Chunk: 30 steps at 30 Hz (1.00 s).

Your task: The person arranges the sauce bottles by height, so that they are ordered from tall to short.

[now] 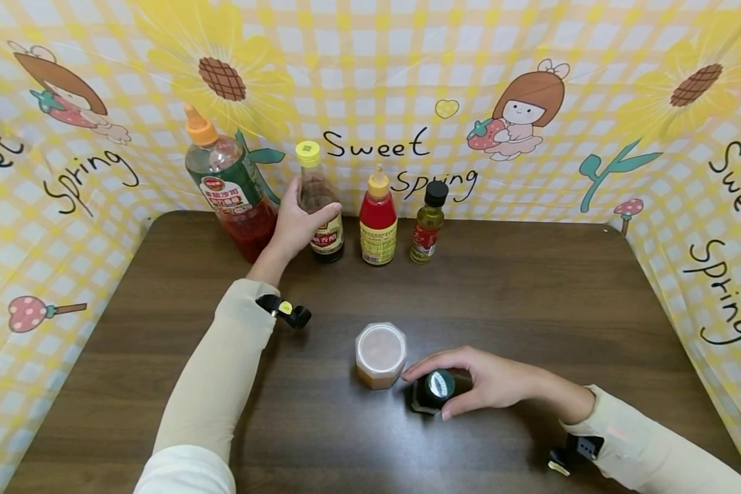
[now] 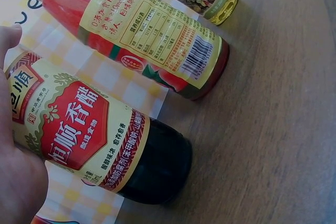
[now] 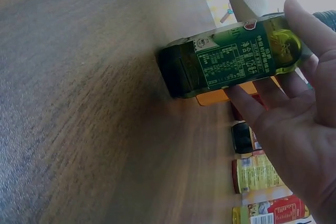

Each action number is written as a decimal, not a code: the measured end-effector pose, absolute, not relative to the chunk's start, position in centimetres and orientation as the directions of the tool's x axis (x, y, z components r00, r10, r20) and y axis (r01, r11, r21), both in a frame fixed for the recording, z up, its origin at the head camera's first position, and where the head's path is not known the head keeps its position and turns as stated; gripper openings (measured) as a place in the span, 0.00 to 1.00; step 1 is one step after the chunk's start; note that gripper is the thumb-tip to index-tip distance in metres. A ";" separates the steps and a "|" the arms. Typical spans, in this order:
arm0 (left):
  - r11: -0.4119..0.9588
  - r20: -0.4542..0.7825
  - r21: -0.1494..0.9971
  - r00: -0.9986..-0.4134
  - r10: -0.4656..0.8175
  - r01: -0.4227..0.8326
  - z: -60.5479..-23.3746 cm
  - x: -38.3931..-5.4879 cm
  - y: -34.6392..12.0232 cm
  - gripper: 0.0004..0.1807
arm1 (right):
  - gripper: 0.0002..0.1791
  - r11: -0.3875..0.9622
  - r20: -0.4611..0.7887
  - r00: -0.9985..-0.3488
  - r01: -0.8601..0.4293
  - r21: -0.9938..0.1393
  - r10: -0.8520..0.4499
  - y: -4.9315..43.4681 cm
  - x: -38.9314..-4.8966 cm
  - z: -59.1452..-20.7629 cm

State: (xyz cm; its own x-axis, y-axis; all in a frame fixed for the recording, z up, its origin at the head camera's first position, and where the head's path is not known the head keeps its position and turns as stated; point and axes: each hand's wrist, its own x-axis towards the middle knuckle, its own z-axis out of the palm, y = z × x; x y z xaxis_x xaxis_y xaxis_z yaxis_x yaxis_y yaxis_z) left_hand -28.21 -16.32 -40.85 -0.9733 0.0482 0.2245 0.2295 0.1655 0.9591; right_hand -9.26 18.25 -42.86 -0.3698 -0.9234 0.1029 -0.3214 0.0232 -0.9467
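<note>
At the back of the table, my left hand (image 1: 296,223) grips a vinegar bottle (image 1: 328,241) with a yellow cap, the thumb across its front. The left wrist view shows the bottle's red and cream label and dark base (image 2: 163,166). Nearer the front, my right hand (image 1: 490,377) holds a small olive oil bottle (image 1: 440,384) with a dark green cap, thumb and fingers on opposite sides. Its green label (image 3: 231,61) faces the right wrist camera. Just left of it stands an octagonal jar (image 1: 381,353) with a pale lid and light brown contents.
Left of the vinegar stands a large chili sauce bottle (image 1: 247,223) with an orange cap. To its right are a red sauce bottle (image 1: 379,237) and a small black-capped oil bottle (image 1: 425,237). A yellow checked cloth (image 1: 370,82) hangs behind the brown table (image 1: 531,288).
</note>
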 end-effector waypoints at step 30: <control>0.155 0.230 0.959 -0.972 0.050 0.235 -40.9 -28.1 -16.2 0.34 | 0.28 -0.066 0.206 -0.466 -0.300 -0.952 -0.860 19.1 -9.1 -42.9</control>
State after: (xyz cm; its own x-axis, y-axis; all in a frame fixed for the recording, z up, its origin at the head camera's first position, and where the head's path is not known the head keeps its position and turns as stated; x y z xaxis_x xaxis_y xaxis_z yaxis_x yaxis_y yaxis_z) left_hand -28.15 -16.22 -40.85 -0.9718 0.0497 0.2304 0.2354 0.1550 0.9595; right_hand -9.10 19.12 -42.88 -0.4660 -0.8604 0.2063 -0.3003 -0.0656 -0.9516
